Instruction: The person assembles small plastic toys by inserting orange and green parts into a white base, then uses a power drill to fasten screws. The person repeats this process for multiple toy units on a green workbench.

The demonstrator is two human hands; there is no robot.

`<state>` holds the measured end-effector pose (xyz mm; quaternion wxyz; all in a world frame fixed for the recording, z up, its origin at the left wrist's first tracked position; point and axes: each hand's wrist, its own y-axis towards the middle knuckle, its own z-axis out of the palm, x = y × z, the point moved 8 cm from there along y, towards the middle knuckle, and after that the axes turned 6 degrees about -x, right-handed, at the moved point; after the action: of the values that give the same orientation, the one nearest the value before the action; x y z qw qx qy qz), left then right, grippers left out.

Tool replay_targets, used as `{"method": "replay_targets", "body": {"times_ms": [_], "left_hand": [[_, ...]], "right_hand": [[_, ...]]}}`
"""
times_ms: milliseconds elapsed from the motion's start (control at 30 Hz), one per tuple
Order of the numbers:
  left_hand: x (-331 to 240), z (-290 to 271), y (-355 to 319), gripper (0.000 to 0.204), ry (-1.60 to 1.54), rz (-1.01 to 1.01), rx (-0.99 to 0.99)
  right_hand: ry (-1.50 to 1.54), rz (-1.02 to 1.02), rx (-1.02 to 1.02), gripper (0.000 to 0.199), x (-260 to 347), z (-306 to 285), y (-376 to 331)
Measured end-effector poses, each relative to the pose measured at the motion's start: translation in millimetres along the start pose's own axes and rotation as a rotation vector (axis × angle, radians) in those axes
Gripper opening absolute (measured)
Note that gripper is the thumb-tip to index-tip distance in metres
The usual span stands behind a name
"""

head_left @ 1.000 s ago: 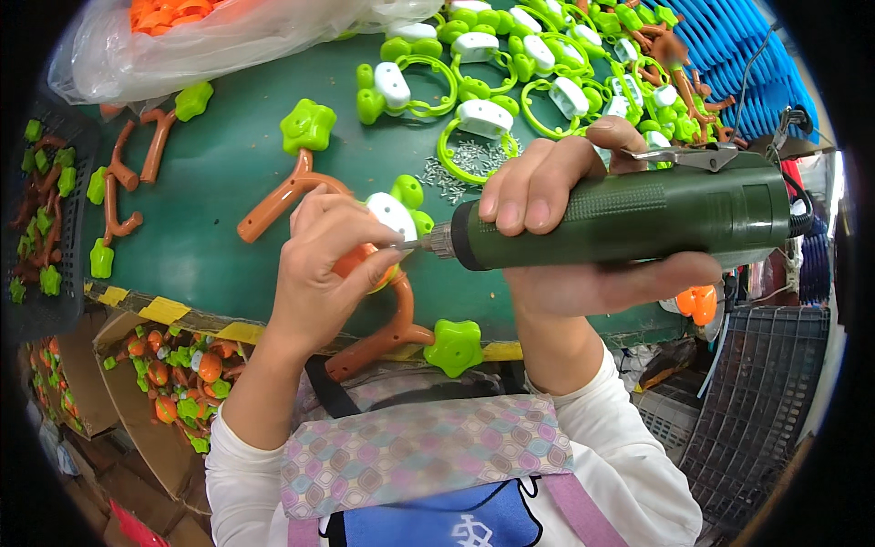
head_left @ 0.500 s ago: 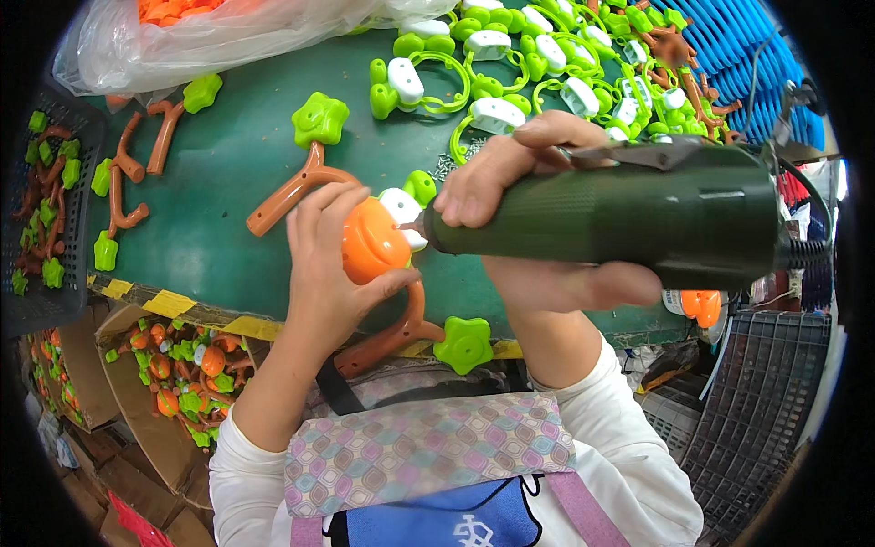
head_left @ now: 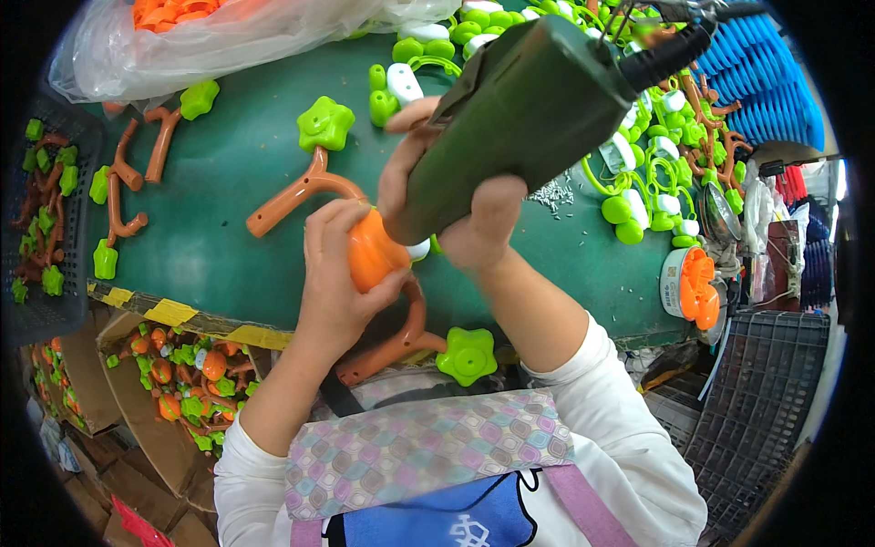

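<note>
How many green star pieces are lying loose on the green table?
3 clear: star above the brown branch, star by the plastic bag, star at the near edge. Others may be hidden.

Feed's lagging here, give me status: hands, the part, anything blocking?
Left hand gripping orange toy piece. Right hand holding green power screwdriver, tip down on piece. Brown branch part underneath, nothing blocking.

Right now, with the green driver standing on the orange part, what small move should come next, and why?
Probably press the green power screwdriver straight down and keep it steady. The right hand grips it low on the body, with its tip hidden at the orange round part. The left hand cups that part above the green table, so the driver looks seated.
</note>
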<state>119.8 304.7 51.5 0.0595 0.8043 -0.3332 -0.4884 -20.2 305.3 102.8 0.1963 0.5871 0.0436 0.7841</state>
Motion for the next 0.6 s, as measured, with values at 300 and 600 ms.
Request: {"method": "replay_targets", "body": {"times_ms": [300,600], "left_hand": [[1,-2,4,0.074,0.025,0.01,0.007],[-7,-4,-1,0.064,0.155,0.086,-0.032]], "right_hand": [[-0.084,-0.122,-0.026,0.116,46,-49,-29],[-0.039,-0.197,-0.255,0.107,27,-87,-47]]}}
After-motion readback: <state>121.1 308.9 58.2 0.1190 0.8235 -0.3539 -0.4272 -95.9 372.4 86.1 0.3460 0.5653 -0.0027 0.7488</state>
